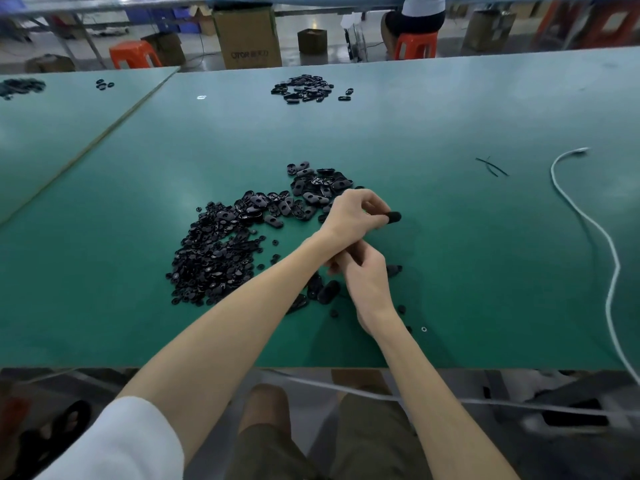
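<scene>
Tabletop (450, 109) in green matting stretches wide, its near edge crossing under both forearms. Heap of black parts (214, 258) spreads left of the hands. A white cable (604, 237) snakes down the right side, with bare green between it and the hands. Left hand (353, 211) pinches a black oval piece (394, 217) just right of the heap. The piece's long axis runs roughly left to right, its rounded end pointing toward the cable. Right hand (363, 275) sits curled just beneath the left wrist; whether it grips anything I cannot tell.
</scene>
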A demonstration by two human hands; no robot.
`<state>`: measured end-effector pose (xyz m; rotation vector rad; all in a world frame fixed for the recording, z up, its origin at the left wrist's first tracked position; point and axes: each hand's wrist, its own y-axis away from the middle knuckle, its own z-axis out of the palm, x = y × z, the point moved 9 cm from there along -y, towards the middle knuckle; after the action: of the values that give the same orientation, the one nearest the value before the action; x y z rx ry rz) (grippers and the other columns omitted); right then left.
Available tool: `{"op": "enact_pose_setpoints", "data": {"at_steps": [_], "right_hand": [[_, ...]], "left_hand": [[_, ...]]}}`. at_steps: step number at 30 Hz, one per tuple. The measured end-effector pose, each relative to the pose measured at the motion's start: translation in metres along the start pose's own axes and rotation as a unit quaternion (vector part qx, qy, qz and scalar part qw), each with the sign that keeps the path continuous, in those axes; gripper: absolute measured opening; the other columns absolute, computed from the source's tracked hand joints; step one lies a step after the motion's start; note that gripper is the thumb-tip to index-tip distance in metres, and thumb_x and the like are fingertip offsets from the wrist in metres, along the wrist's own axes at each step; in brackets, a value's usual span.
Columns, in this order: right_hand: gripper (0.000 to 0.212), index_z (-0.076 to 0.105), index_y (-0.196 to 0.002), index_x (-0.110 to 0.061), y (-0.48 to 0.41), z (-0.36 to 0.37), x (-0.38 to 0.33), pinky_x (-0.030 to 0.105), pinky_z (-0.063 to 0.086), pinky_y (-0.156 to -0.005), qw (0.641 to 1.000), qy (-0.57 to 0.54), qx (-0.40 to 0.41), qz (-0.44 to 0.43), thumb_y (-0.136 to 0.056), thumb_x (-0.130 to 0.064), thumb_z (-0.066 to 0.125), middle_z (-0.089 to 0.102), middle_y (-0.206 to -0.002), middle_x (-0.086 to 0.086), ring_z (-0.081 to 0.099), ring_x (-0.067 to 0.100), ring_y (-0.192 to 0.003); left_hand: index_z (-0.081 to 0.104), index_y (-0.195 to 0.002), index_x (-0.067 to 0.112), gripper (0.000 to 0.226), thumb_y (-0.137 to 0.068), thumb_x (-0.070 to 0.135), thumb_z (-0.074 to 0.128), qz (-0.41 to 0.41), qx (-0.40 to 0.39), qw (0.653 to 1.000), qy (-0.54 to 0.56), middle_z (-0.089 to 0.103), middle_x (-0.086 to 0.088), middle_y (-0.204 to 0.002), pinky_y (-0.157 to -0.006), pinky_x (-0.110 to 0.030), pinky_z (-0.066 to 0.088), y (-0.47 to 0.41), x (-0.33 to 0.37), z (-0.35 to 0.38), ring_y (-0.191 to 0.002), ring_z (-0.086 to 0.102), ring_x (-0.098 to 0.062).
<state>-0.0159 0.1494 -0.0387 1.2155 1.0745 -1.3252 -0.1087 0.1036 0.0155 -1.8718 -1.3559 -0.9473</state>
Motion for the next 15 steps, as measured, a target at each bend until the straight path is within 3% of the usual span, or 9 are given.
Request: {"op": "enact_pose_setpoints", "data": {"at_steps": [5,9,12,15], "right_hand": [[0.013,0.072,-0.099,-0.004,0.000,0.000,-0.001,0.024,0.053,-0.068,1.000,0.014,0.002,-0.003,-0.101,-0.001,0.059,0.076,-0.080,0.001,0.064,0.008,-0.067],[0.007,0.066,-0.103,0.004,0.001,0.005,-0.003,0.023,0.053,-0.065,0.999,0.046,0.001,-0.017,-0.098,0.003,0.061,0.073,-0.083,0.011,0.065,0.010,-0.067],[0.007,0.064,-0.095,-0.001,-0.001,0.006,-0.001,0.014,0.046,-0.057,0.996,0.094,0.000,-0.011,-0.094,0.003,0.059,0.070,-0.068,-0.007,0.062,0.004,-0.058],[0.023,0.063,-0.077,-0.015,0.000,0.002,-0.001,0.011,0.039,-0.049,0.993,0.120,0.009,-0.011,-0.094,0.000,0.061,0.063,-0.053,-0.017,0.058,-0.002,-0.050]], "left_hand": [[0.075,-0.093,0.014,0.014,-0.084,0.004,0.079,0.015,-0.003,1.000,0.001,0.077,0.000,-0.081,-0.067,-0.015,0.050,0.002,0.002,-0.003,-0.072,0.071,-0.005],[0.074,-0.090,0.018,0.015,-0.085,0.005,0.080,0.045,-0.027,0.998,-0.028,0.075,0.005,-0.083,-0.065,-0.009,0.047,0.001,0.012,0.000,-0.065,0.065,0.002],[0.075,-0.094,0.013,0.010,-0.086,0.007,0.080,0.056,-0.046,0.996,-0.050,0.076,0.000,-0.088,-0.068,-0.016,0.052,-0.001,0.018,0.010,-0.070,0.066,-0.007],[0.076,-0.098,0.008,0.010,-0.088,0.007,0.078,0.063,-0.065,0.994,-0.060,0.077,-0.003,-0.091,-0.069,-0.016,0.054,-0.001,0.022,0.025,-0.071,0.068,-0.008]]}}
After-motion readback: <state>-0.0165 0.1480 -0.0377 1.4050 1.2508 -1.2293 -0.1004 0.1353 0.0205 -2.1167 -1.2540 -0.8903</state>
